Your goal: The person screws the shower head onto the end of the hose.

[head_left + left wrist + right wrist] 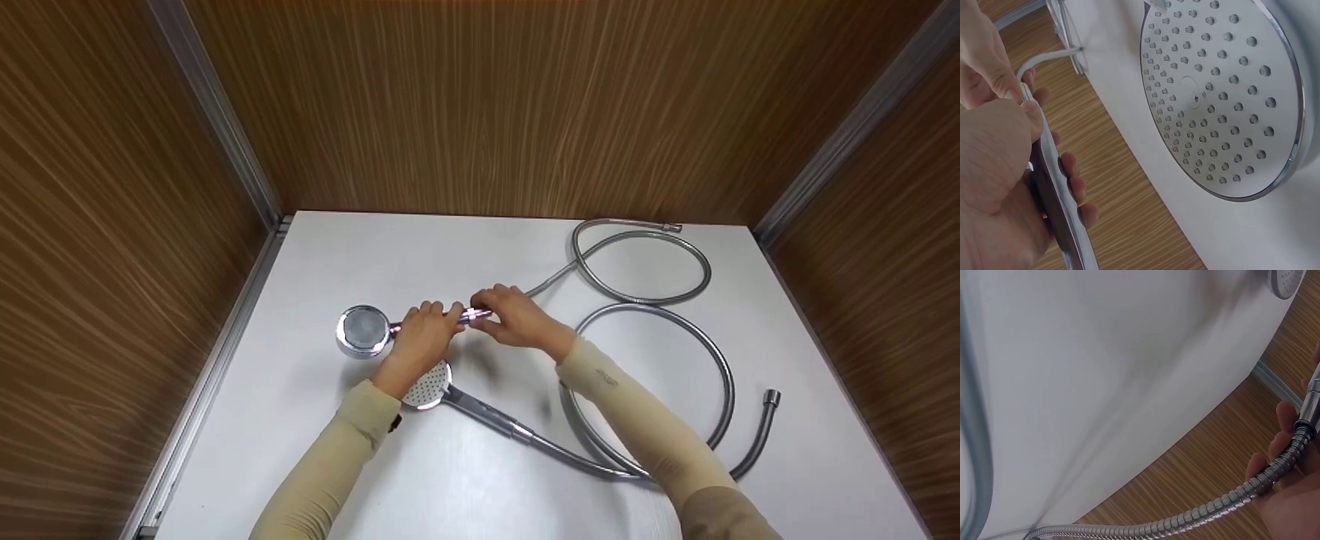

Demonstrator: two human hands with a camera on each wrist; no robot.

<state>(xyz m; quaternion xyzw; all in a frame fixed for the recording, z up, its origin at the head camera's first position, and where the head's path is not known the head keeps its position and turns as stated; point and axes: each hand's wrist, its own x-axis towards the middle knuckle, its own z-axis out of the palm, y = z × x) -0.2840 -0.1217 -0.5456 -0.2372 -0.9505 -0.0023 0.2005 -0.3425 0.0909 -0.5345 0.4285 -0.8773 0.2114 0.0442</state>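
Note:
My left hand (425, 335) grips the handle of a chrome shower head (364, 331), whose round face points up at the left. In the left wrist view, the fingers wrap around this handle (1055, 180). At the handle's other end, my right hand (519, 318) pinches the connector of a ribbed metal shower hose (551, 281). The right wrist view shows the hose (1202, 513) running out from the connector (1311, 402) over the fingers. Below the left wrist lies a second shower head (429, 390), partly hidden by the forearm; its white nozzle face (1207, 101) fills much of the left wrist view.
The second shower head's handle joins another metal hose (727, 367), looped on the white table (315, 255) under the right forearm, its loose end (771, 401) at the right. The first hose coils behind it, near the back edge. Wood-patterned panels (465, 112) enclose three sides.

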